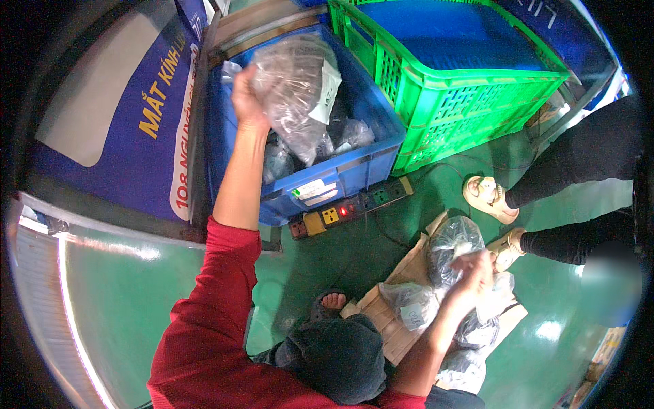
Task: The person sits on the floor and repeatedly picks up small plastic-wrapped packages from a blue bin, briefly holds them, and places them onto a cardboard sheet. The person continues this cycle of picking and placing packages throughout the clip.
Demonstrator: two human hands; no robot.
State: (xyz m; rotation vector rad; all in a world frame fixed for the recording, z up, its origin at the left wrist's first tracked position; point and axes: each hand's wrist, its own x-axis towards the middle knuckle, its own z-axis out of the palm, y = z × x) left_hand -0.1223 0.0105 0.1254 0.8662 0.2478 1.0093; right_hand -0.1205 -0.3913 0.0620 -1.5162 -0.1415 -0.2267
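Observation:
My left hand is closed on a clear plastic bag with a white paper label, held over the blue crate. What the bag contains cannot be made out. More plastic bags lie inside that crate, partly hidden beneath the held one. On the right, my right hand is over several clear bags on a flattened cardboard sheet. Closest to its fingers is a bag with dark contents; a labelled bag lies to its left. Motion smears those fingers, so their grip is unclear.
A green slatted crate with a blue inside stands right of the blue one. A power strip with a lit red switch and cables lies before them. Another person's sandalled foot is beside the cardboard. A blue printed panel stands left.

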